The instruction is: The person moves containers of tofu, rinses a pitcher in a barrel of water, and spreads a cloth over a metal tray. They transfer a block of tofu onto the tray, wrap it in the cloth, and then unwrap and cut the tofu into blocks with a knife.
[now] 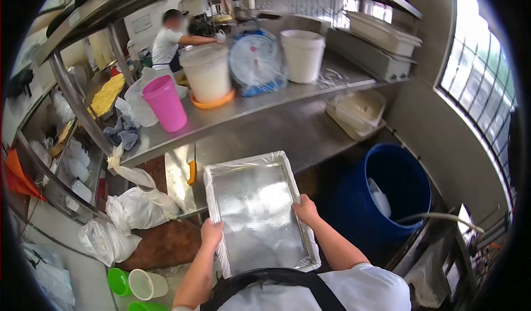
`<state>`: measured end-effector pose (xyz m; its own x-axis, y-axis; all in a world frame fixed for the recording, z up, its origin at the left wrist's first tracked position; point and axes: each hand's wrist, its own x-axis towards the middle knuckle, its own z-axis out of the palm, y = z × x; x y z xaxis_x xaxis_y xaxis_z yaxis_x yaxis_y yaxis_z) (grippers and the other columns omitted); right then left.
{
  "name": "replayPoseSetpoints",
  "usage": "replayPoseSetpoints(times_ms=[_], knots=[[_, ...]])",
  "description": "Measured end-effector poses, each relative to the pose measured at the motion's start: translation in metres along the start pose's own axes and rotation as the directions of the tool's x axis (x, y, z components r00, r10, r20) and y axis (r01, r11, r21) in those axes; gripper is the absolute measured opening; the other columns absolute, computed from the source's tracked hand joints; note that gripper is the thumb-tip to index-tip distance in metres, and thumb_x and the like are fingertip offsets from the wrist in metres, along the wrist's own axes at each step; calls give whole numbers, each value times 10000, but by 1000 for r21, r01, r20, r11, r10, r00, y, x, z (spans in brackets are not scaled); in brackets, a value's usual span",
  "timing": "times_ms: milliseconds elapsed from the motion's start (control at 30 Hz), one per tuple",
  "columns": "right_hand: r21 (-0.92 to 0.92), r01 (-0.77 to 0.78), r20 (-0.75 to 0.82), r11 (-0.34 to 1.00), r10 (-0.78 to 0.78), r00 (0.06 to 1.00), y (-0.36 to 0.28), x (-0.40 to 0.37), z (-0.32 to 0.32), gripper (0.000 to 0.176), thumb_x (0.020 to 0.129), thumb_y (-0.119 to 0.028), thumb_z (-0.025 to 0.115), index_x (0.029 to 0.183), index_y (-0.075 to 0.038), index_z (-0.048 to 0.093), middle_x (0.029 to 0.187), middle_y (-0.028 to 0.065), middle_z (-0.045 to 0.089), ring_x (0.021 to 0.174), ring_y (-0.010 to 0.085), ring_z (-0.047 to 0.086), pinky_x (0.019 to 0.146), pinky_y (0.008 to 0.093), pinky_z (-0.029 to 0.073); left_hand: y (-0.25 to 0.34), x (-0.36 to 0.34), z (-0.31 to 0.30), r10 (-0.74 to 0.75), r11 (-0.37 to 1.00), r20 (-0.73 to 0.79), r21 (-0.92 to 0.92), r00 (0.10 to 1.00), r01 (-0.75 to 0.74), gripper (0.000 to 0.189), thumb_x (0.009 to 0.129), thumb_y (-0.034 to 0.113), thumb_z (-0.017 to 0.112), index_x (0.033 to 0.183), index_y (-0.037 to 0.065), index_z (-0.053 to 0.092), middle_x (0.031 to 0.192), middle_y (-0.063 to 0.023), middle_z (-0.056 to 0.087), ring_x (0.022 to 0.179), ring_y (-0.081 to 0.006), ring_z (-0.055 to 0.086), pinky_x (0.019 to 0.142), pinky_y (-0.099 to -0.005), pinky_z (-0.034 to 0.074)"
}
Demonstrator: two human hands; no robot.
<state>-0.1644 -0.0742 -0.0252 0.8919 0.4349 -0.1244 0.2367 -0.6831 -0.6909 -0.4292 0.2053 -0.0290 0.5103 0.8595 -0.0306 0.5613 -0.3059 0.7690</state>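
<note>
A shallow metal tray (257,217) with a pale plastic-like lining round its rim is held in front of my body. My left hand (212,234) is closed on its left edge, and my right hand (306,209) grips the right edge, a little higher up. The tray's bottom is shiny and holds nothing that I can make out. Its far end overlaps the front of a lower steel shelf (249,137). An orange-handled tool (192,171) lies just left of the tray's far corner.
On the upper steel shelf (243,107) stand a pink bucket (166,103), a lidded bucket (207,76), a round scale (255,59) and a white bucket (302,55). A blue barrel (354,200) stands right. White sacks (135,208) lie left. A co-worker (167,40) stands beyond.
</note>
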Motion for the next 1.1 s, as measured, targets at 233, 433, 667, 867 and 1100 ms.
replayPoseSetpoints(times_ms=[233,433,667,867,1100], knots=[[58,-13,-105,998,19,994,-23,85,32,501,887,-336,724,1230,14,623,1156,296,700,1134,464,667,975,506,521,-7,122,17,15,999,209,41,978,-25,534,899,408,727,1133,-63,631,1102,-350,687,1088,-505,658,942,-526,525],[-93,-195,58,976,200,978,5,-9,24,520,941,-359,747,1299,-8,612,1219,234,715,1147,360,694,971,448,541,-26,113,14,409,880,274,133,870,-456,838,921,435,723,1474,-95,384,1180,-388,658,1124,-558,628,982,-544,520],[159,-348,78,924,340,937,-1,-14,19,441,928,-314,705,1220,15,690,1077,228,765,1055,352,745,925,440,567,2,159,52,243,951,494,48,835,-306,824,1011,242,553,1600,-97,87,1224,-423,625,1050,-546,669,958,-586,526],[96,-309,-72,946,316,946,14,13,-5,407,903,-302,707,1130,36,708,993,220,765,957,339,748,868,444,571,58,197,109,321,927,459,28,828,-375,701,981,211,578,1562,-7,252,1260,-407,616,1094,-561,639,977,-610,510],[183,-402,-45,897,416,908,81,60,-35,449,956,-388,685,1154,14,712,1113,219,765,1088,355,724,942,445,541,102,232,203,343,919,482,6,806,-394,689,965,247,628,1521,11,297,1322,-381,600,1192,-532,612,1026,-583,496]])
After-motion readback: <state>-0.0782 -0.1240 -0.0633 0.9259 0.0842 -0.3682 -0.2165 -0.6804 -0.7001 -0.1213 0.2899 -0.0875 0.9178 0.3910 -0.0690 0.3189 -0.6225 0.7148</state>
